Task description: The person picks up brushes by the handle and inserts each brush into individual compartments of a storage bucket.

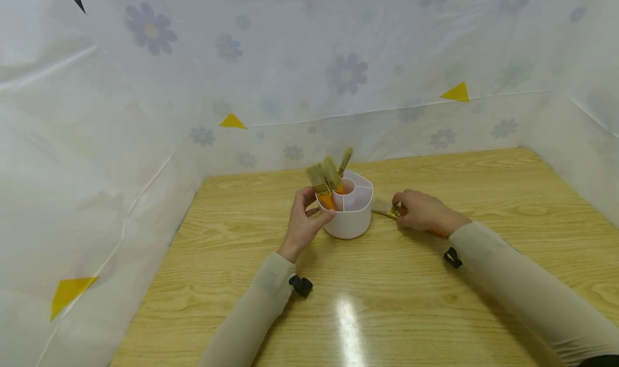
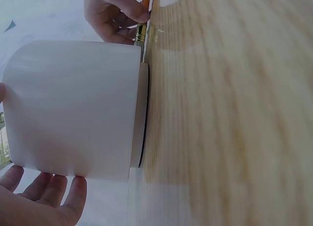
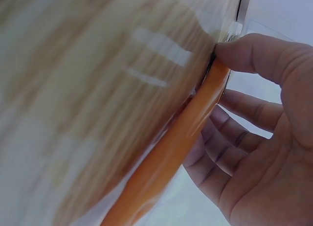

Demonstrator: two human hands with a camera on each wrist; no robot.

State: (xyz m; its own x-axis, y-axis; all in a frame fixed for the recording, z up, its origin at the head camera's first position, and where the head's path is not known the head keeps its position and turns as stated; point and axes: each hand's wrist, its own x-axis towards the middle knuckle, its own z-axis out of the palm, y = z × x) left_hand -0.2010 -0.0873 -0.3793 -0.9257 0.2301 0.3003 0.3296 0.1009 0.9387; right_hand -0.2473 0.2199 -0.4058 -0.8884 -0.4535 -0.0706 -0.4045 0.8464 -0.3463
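Note:
A white divided organizer (image 1: 349,225) stands upright on the table, with several paintbrushes (image 1: 318,180) in its compartments, bristles up and orange handles down. My left hand (image 1: 303,222) holds its left side, thumb near the front rim; the left wrist view shows fingertips (image 2: 78,187) against the organizer's smooth wall (image 2: 73,108). To the right, my right hand (image 1: 425,212) pinches another paintbrush (image 1: 385,208) near its metal band. That brush lies low along the tabletop, bristles toward the organizer. Its orange handle (image 3: 166,147) runs under the palm in the right wrist view.
The wood-grain table (image 1: 242,222) reaches back to a pale flower-printed sheet (image 1: 290,60) hanging behind it and at both sides. Yellow triangles (image 1: 455,92) are stuck on the sheet. A black strap piece (image 1: 301,285) sits at the left wrist.

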